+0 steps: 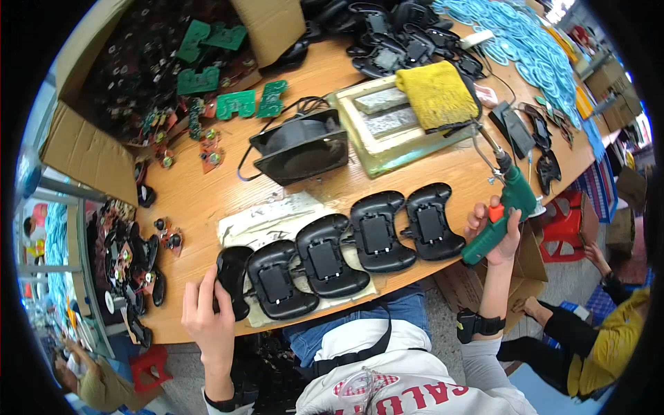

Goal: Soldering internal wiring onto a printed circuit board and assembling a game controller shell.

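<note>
Several black game controllers (323, 256) lie in a row along the near table edge, most with a rectangular compartment facing up. At the left end of the row, my left hand (211, 304) has its fingers and thumb closed on the edge of a black game controller (235, 273), which is partly hidden by the hand. On the right, my right hand (503, 238) grips a green soldering gun (517, 194) with an orange trigger. The gun's metal barrel points up and away, its tip close to a yellow cloth (439, 97) on a pale framed tray (377, 155).
A black fan (302, 149) stands behind the row. Green circuit boards (236, 104) lie beside a cardboard box (90, 149) of boards at far left. More controllers (387, 55) and blue cables (526, 48) are heaped at the back. A person in yellow (615, 332) sits at right.
</note>
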### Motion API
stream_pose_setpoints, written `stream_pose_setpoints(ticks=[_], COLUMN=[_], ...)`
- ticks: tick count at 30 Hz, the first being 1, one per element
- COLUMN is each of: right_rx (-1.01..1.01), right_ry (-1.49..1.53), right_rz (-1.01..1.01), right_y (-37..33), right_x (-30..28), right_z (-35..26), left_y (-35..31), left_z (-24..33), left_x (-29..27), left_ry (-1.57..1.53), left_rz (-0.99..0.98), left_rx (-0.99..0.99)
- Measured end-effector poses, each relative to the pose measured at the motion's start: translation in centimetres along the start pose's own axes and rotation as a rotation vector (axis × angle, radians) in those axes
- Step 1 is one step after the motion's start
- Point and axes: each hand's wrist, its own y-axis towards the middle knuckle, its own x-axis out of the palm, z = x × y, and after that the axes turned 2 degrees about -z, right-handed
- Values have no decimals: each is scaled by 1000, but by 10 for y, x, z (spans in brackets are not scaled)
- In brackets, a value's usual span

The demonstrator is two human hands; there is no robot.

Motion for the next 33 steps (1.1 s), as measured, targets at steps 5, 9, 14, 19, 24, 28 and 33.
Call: stream_pose_setpoints(ticks=[5,9,14,19,24,28,33], right_rx=[26,13,42,2,5,38,13], right_ry=[-12,-45,-114,-304,-158,-94,-113], right_rz=[-43,-26,17,202,-9,-114,-43], right_y=[10,2,-3,-24,-40,-46,-32], right_x=[6,3,7,19,35,44,53], right_z=[5,1,-5,-11,-19,-24,-1], left_y=[-6,-33,-62,-54,-42,-9,10], left_z=[-22,-50,-54,-44,-48,-25,73], left_x=[-15,-9,16,13,4,-2,25], left_ry=[73,-212,-360,-284,-317,-212,-463], left_rz=[48,-61,-158,-175,-117,-94,-461], left_rx=[-144,-449,-531,-535,-463,-114,449])
